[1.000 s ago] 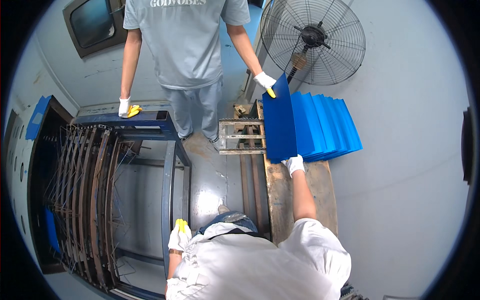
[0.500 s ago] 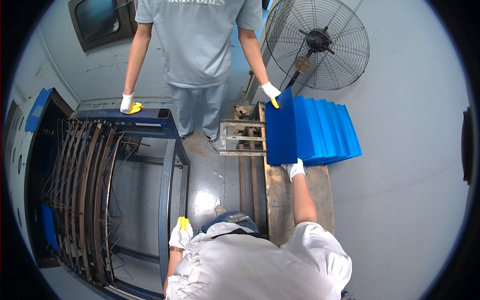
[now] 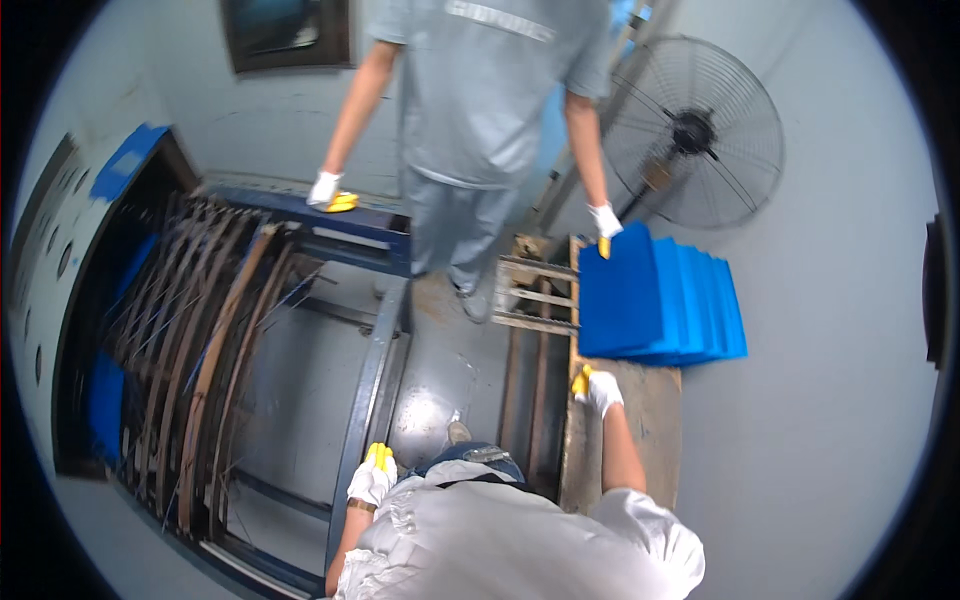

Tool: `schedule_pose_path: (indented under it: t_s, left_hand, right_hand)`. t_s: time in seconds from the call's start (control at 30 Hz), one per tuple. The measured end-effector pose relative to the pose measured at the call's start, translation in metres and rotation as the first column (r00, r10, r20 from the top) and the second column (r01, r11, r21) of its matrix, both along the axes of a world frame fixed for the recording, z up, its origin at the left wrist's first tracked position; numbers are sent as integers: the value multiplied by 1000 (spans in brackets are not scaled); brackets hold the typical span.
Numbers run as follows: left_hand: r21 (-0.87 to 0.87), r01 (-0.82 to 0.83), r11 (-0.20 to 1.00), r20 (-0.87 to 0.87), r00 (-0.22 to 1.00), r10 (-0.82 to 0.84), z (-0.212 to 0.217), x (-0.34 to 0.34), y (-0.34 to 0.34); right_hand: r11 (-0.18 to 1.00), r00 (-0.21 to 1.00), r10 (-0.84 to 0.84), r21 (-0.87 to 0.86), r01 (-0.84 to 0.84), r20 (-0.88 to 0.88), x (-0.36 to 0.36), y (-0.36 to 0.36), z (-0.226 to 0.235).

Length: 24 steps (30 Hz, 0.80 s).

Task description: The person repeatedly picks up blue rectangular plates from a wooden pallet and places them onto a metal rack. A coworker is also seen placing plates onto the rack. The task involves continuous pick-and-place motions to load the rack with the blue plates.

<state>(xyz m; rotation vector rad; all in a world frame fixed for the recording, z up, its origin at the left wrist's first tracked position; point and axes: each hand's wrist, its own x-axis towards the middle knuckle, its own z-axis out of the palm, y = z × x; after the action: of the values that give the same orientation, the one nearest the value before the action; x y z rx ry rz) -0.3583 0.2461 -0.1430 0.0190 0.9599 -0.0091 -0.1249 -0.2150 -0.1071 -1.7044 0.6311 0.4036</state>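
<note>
My right hand (image 3: pixel 598 389), in a white glove with yellow fingertips, is just below the near edge of a row of blue sheets (image 3: pixel 622 298). It is apart from the sheets, its yellow fingers spread to the left with nothing in them. The sheets lean in an overlapping fan on a worn bench (image 3: pixel 640 425). A co-worker's gloved hand (image 3: pixel 605 225) touches the top of the front sheet. Low on the left, my left hand (image 3: pixel 374 474) is gloved alike and empty, its fingers stretched forward beside the rail of a blue metal frame (image 3: pixel 365 400).
Dark metal racks with thin wires (image 3: pixel 200 370) fill the left side. The co-worker (image 3: pixel 490 110) stands opposite, another hand (image 3: pixel 333 193) on the frame's far rail. A large fan (image 3: pixel 692 132) is at the back right. A slatted metal piece (image 3: pixel 537 295) juts left from the bench.
My right hand has let go of the front blue sheet's near edge and drawn back from it. That sheet now leans closer against the others. The whole view has shifted.
</note>
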Motion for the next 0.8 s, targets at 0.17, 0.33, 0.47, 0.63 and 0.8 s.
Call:
schedule_pose_path:
  t_s: [0.17,0.33,0.47,0.63,0.8]
  left_hand:
    - [56,-26,998,196,981,14,-26,-23,30]
    - [28,-98,995,241,967,88,-22,-49,55]
    - [-3,-218,976,229,950,213,-28,-81,79]
    - [961,-22,276,52,994,-101,-46,-144,100]
    - [274,324,-906,-705,708,40,5,-184,140]
  right_hand:
    - [980,942,181,137,-147,-283,-15,145,-15]
    - [658,661,744,276,-701,-94,-47,327,20]
    - [347,402,915,430,-833,40,-82,444,40]
    - [20,100,989,574,-819,109,-143,556,45]
    - [-85,134,949,643,-761,284,-200,666,106]
